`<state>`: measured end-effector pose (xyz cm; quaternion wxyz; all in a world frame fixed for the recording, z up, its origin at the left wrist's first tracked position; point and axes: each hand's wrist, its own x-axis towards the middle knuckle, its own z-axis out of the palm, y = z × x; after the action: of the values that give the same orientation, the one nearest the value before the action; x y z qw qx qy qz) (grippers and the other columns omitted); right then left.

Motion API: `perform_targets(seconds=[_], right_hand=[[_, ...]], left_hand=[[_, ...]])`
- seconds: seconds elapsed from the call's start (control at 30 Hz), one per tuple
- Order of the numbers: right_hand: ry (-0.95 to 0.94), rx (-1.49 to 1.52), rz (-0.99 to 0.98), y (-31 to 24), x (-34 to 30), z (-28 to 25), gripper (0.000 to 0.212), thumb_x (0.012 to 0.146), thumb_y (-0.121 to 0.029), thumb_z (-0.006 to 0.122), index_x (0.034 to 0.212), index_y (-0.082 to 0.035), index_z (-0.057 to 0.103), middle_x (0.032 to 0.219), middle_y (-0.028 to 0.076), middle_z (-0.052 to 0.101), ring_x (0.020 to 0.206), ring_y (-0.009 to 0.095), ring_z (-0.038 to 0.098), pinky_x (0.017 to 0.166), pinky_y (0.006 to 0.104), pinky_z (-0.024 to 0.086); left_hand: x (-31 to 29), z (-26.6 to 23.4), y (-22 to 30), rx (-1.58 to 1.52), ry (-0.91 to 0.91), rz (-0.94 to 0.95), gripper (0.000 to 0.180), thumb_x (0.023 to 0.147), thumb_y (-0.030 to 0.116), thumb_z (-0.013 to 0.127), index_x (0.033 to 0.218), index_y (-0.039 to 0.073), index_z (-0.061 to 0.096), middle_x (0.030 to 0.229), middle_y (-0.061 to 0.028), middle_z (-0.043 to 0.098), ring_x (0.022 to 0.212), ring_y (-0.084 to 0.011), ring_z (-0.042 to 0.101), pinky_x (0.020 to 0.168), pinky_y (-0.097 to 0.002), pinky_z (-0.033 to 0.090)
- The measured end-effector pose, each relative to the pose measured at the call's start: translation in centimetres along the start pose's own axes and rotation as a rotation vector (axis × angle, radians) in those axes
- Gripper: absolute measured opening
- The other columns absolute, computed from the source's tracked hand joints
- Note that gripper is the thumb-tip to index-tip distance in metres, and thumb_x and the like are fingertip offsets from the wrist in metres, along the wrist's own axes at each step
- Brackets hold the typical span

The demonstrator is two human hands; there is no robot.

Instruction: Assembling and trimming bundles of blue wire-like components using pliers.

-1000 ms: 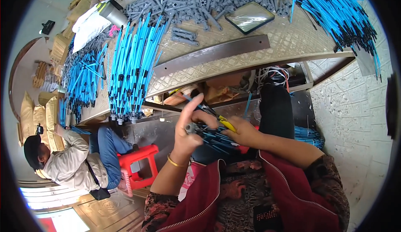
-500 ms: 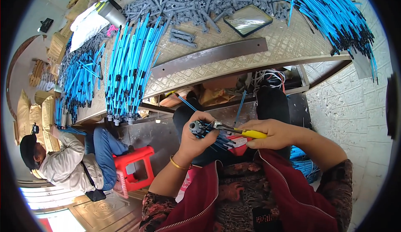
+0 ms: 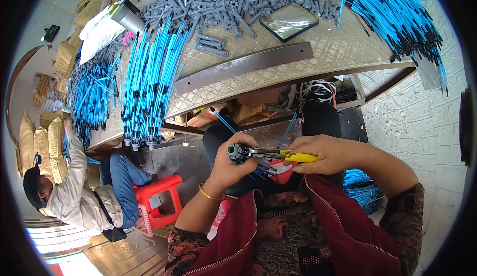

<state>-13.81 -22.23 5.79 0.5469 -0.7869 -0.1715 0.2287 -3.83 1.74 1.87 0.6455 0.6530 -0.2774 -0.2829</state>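
Observation:
My left hand (image 3: 226,169) is closed around a grey ribbed plastic fitting (image 3: 233,151) with thin blue rods running out of it. Its round open end faces up between thumb and fingers. My right hand (image 3: 323,152) grips a pair of pliers (image 3: 302,157) by the yellow handles. The metal jaws reach across to the fitting and meet its side by my left thumb. Whether they bite on a rod or a small part there is too small to tell. Beneath my hands, more blue rods fan out over my lap, partly hidden by my fingers.
Ahead stands a patterned table (image 3: 343,52) with a grey fitting pile (image 3: 223,2), blue rod bundles (image 3: 151,84), a metal bar (image 3: 243,67) and a glass-like plate (image 3: 289,22). A red stool (image 3: 159,196) and a co-worker (image 3: 79,196) are at left. Rods (image 3: 360,191) lie beside my right leg.
The pliers have turned slightly, and both yellow handles now show, a little apart. My left hand keeps its hold. The co-worker's arm has stretched out toward the table; the whole view has shifted slightly.

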Motion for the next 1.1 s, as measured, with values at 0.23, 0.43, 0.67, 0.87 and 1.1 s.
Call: perform_targets(seconds=[0.23, 0.43, 0.67, 0.87, 1.1], right_hand=[[-0.051, 0.024, -0.066, 1.3, 0.5, 0.1, 0.028, 0.086, -0.026, 0.060, 0.103, -0.004, 0.060, 0.105, 0.013, 0.059, 0.097, 0.028, 0.058, 0.085, 0.0337, 0.044], [0.043, -0.019, 0.044, 3.1, 0.9, 4.6, 0.026, 0.085, -0.026, 0.060, 0.100, -0.004, 0.058, 0.094, 0.010, 0.061, 0.086, 0.024, 0.061, 0.077, 0.0323, 0.047], [0.200, 0.119, -0.008, 6.2, 2.5, 7.0, 0.027, 0.087, -0.028, 0.056, 0.099, -0.004, 0.058, 0.085, 0.008, 0.062, 0.077, 0.016, 0.061, 0.069, 0.0297, 0.048], [-0.054, 0.297, 0.245, 1.2, 1.5, 2.0, 0.032, 0.087, -0.030, 0.056, 0.102, -0.002, 0.057, 0.081, 0.013, 0.063, 0.068, 0.021, 0.063, 0.063, 0.0298, 0.049], [-0.455, 1.268, 0.155, 4.8, -1.7, 3.8, 0.042, 0.087, -0.029, 0.057, 0.114, 0.002, 0.048, 0.077, 0.013, 0.063, 0.056, 0.020, 0.060, 0.052, 0.0291, 0.049]], left_hand=[[0.4, -1.6, -0.4, -0.130, -0.218, -0.027, 0.020, 0.069, 0.000, 0.069, 0.083, 0.005, 0.056, 0.083, -0.0006, 0.056, 0.076, -0.0073, 0.052, 0.067, -0.0221, 0.042], [0.4, -1.1, -0.2, -0.219, -0.170, -0.053, 0.025, 0.069, 0.005, 0.072, 0.085, 0.005, 0.053, 0.085, -0.0056, 0.058, 0.078, -0.0121, 0.054, 0.069, -0.0255, 0.044], [-0.2, -1.8, -0.4, -0.136, -0.127, -0.075, 0.028, 0.069, 0.012, 0.075, 0.087, 0.005, 0.054, 0.086, -0.0035, 0.057, 0.079, -0.0112, 0.054, 0.071, -0.0242, 0.043], [-0.1, -1.8, 0.4, -0.161, -0.146, -0.020, 0.038, 0.066, 0.019, 0.079, 0.093, 0.004, 0.056, 0.088, -0.0028, 0.056, 0.080, -0.0113, 0.054, 0.073, -0.0245, 0.043], [1.3, -1.0, -0.4, -0.178, -0.433, 0.015, 0.045, 0.063, 0.020, 0.083, 0.097, 0.003, 0.059, 0.093, -0.0026, 0.056, 0.084, -0.0111, 0.053, 0.075, -0.0244, 0.042]])
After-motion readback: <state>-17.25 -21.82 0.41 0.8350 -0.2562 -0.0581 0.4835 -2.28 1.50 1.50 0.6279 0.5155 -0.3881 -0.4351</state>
